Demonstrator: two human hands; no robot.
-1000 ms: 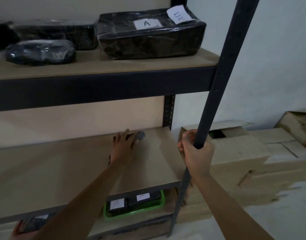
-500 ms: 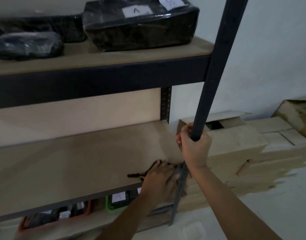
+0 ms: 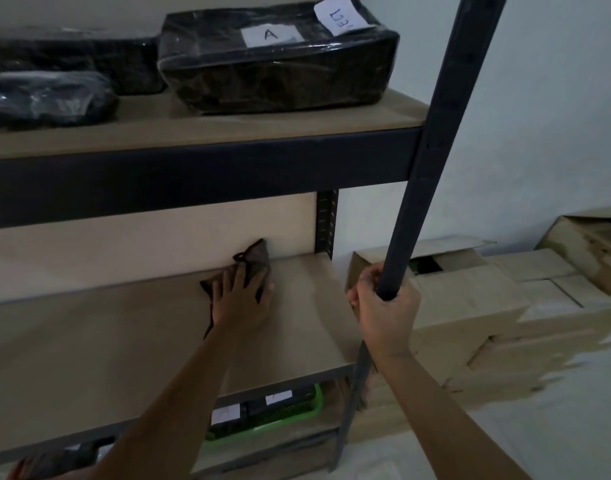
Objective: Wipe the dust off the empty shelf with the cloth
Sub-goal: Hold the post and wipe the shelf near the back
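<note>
The empty shelf (image 3: 89, 348) is a bare tan board in a dark metal rack. My left hand (image 3: 240, 299) lies flat on a dark cloth (image 3: 255, 259) at the back right of the board, pressing it down. One corner of the cloth rides up against the pale back panel. My right hand (image 3: 383, 317) is wrapped around the rack's front right post (image 3: 432, 140) at the level of the board. Most of the cloth is hidden under my fingers.
On the shelf above sit plastic-wrapped black packages (image 3: 276, 60) with paper labels. A green tray (image 3: 297, 415) with labelled items stands on the shelf below. Cardboard boxes (image 3: 470, 306) are stacked on the floor to the right, against the white wall.
My left hand has slid the cloth from the front right edge of the board back to the rear, near the back panel. My right hand still holds the post.
</note>
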